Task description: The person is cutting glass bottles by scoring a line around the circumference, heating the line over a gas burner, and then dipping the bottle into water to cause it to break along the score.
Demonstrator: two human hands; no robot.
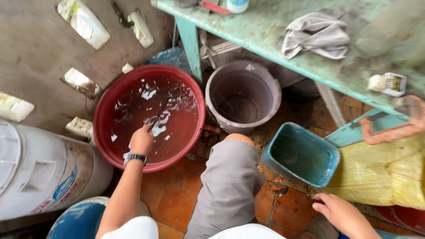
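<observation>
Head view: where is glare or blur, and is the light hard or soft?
Head view: white sky glare breaks up on the water in the round red plastic basin, where the left hand dips; the right hand near the bottom edge is sharp; the green wooden table smears toward the top right corner; light is soft, shadows faint.

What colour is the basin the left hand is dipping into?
Red basin, holding water; the left hand is at its surface. Head view.
</observation>
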